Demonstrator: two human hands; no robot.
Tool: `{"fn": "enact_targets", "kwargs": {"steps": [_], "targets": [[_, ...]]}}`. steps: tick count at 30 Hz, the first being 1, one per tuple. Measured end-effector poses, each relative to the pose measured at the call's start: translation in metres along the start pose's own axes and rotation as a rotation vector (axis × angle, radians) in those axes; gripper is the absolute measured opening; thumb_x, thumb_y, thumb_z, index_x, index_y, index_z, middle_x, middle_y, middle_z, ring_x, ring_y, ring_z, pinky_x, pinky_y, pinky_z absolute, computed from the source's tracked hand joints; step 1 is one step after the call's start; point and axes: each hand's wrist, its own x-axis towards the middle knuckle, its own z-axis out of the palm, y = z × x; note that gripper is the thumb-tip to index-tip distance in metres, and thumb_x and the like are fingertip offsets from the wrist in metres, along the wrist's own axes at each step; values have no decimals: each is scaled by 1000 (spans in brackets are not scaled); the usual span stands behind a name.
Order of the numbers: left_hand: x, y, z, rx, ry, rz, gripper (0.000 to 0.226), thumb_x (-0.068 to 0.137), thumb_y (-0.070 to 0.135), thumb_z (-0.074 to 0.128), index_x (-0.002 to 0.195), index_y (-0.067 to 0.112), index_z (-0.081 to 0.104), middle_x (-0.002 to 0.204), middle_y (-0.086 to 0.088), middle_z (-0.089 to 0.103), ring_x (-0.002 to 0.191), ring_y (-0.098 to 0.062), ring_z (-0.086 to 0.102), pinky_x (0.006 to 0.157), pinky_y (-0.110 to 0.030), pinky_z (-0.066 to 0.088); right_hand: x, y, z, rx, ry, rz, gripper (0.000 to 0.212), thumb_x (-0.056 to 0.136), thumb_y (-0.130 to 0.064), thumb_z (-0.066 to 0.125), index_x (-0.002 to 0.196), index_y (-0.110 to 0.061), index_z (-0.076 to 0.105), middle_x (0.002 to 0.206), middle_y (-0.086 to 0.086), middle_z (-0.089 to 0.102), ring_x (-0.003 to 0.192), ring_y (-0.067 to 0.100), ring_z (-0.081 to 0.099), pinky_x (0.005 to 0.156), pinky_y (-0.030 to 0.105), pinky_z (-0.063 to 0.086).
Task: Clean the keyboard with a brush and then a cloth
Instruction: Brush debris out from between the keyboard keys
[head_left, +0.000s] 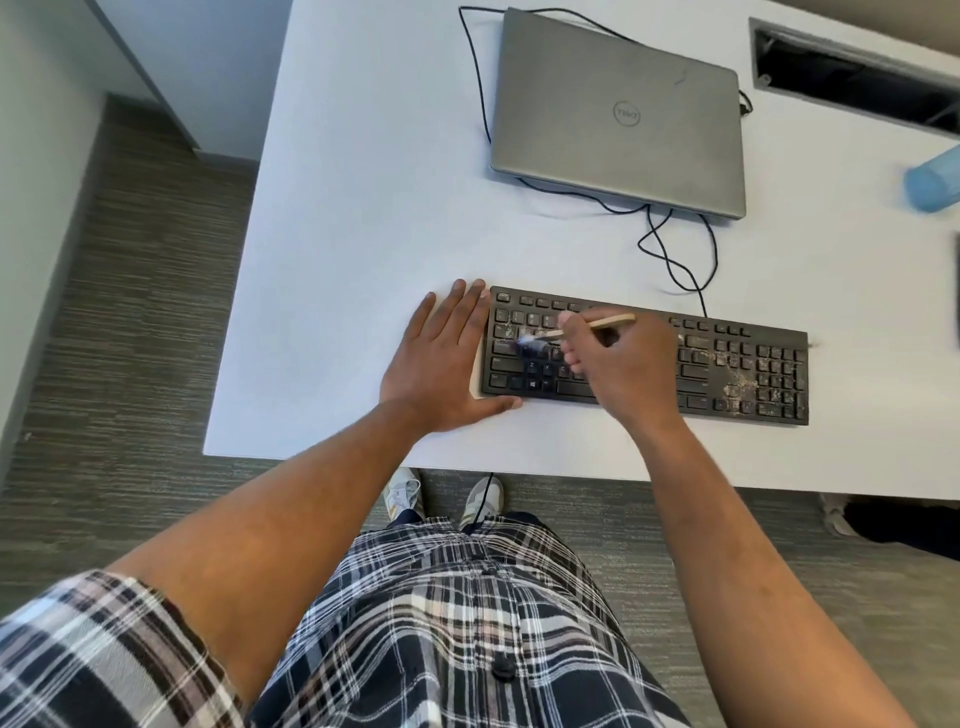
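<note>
under the right hand (621, 366), brush (592, 327) bristles touch the keyboard (727, 374).

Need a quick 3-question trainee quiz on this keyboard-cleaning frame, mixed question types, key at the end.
1. True or false: the right hand holds the brush with its bristles on the left part of the keyboard.
2. Where does the left hand lie?
A. On the closed laptop
B. Flat on the table against the keyboard's left end
C. Around the blue bottle
3. Fill in: most of the visible crumbs lie on the keyboard's ____ side, near the number pad.

Key: 1 true; 2 B; 3 right
</note>
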Motion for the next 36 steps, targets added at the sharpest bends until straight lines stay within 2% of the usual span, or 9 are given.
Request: {"fn": "enact_targets", "kwargs": {"steps": [6, 9, 12, 17, 20, 24, 27, 31, 36], "targets": [[0, -1, 0, -19, 5, 3, 132, 79, 98, 35, 168, 7, 2, 178, -7, 1, 164, -23, -6, 133, -47, 1, 0, -12, 29, 90, -118, -27, 15, 96, -31, 73, 82, -33, 77, 71, -4, 77, 67, 16, 76, 72, 50, 64], [0, -1, -1, -27, 6, 4, 132, 79, 98, 36, 169, 7, 3, 178, -7, 2, 164, -23, -5, 133, -48, 2, 1, -13, 26, 167, -50, 25, 13, 96, -29, 74, 85, -25, 79, 71, -1, 77, 66, 19, 75, 72, 50, 65], [-1, -1, -2, -33, 9, 3, 133, 78, 99, 35, 169, 8, 1, 178, -7, 3, 164, -23, -4, 133, -48, 3, 1, -1, 13, 62, 60, 32, 18, 96, -34, 72, 79, -29, 77, 68, -4, 75, 63, 18, 74, 69, 52, 63], [-1, -1, -1, -52, 15, 8, 132, 78, 97, 40, 169, 8, 3, 178, -7, 4, 164, -23, -3, 133, -48, 2, -2, -10, 31, 100, -79, -19, 15, 96, -30, 74, 82, -33, 76, 71, -3, 77, 66, 16, 75, 71, 49, 64], [-1, -1, -1, -52, 14, 8, 132, 79, 97, 40, 169, 9, 1, 178, -6, 3, 164, -22, -4, 133, -48, 2, 2, -11, 25, 190, 2, 49, 13, 96, -28, 74, 84, -23, 78, 72, 1, 77, 65, 20, 75, 70, 47, 65], [-1, -1, -1, -35, 10, 7, 132, 79, 99, 37, 169, 9, 0, 178, -6, 2, 164, -23, -5, 133, -48, 2, 5, 0, 20, 111, 47, 65, 18, 96, -31, 72, 79, -26, 77, 68, 0, 75, 61, 20, 74, 69, 52, 64], [-1, -1, -1, -55, 17, 6, 132, 78, 97, 39, 169, 9, 2, 178, -7, 4, 164, -23, -3, 133, -48, 2, 3, -7, 32, 128, -46, 26, 14, 96, -28, 73, 83, -27, 77, 70, -1, 76, 63, 18, 75, 70, 45, 65], [-1, -1, -1, -55, 18, 2, 132, 78, 97, 42, 169, 10, 1, 178, -6, 3, 164, -22, -4, 133, -47, 1, 9, -9, 29, 294, 25, 68, 16, 96, -23, 74, 91, -8, 80, 72, 8, 76, 62, 21, 73, 63, 36, 62], [-1, -1, -1, -47, 25, 3, 133, 78, 98, 41, 169, 9, 2, 178, -6, 4, 164, -22, -3, 133, -47, 2, 9, 7, 20, 57, -26, 27, 16, 96, -32, 72, 83, -24, 78, 69, -1, 76, 63, 17, 74, 70, 46, 65]]}}
